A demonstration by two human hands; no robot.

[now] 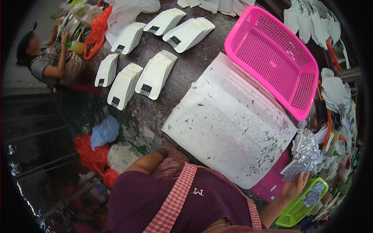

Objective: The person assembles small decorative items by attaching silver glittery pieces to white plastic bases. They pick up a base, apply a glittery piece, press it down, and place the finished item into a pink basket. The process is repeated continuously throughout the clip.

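At the lower right my right hand [294, 188] has its fingers closed at the lower edge of a fanned stack of silver foil pieces [305, 153]. The foil stack lies beside the right edge of a scuffed white sheet [229, 128] on the table. Just below the hand is a green basket [285, 221] with more silver pieces in it. Of my left arm only the part near the elbow [147, 162] shows, at the table's near edge; the left hand is out of sight.
A pink perforated basket [230, 42] stands at the sheet's far side. Several fanned stacks of white insole-shaped pieces [157, 73] lie on the dark table [194, 62]. Plastic bags [105, 132] are heaped at left. Another person [54, 66] works at far left, near a yellow bottle [77, 47].
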